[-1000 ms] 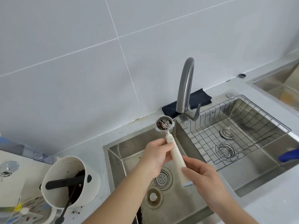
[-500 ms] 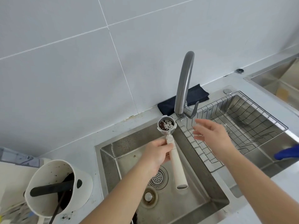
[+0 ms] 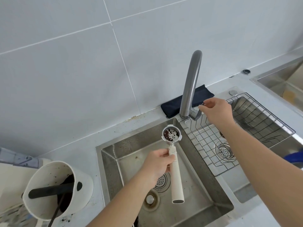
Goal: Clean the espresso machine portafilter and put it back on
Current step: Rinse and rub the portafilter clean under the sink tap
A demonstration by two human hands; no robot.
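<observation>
My left hand (image 3: 158, 163) grips the portafilter (image 3: 176, 177) by the upper part of its long cream handle. It holds the portafilter over the left sink basin (image 3: 131, 145). The metal basket end (image 3: 171, 134) faces up, with dark coffee residue and pale specks inside. It sits below and left of the grey faucet (image 3: 191, 86). My right hand (image 3: 216, 110) is at the faucet lever (image 3: 197, 114), fingertips touching its upper end. No water is running.
A white knock box (image 3: 57, 190) with a black bar and coffee grounds stands on the counter at the left. A wire rack (image 3: 237, 145) fills the right basin. A dark folded cloth (image 3: 188, 102) lies behind the faucet. A blue object (image 3: 295, 158) shows at the right edge.
My right hand has let go of the end of the portafilter handle and has moved up and right to the faucet lever. My left hand has kept its hold on the portafilter.
</observation>
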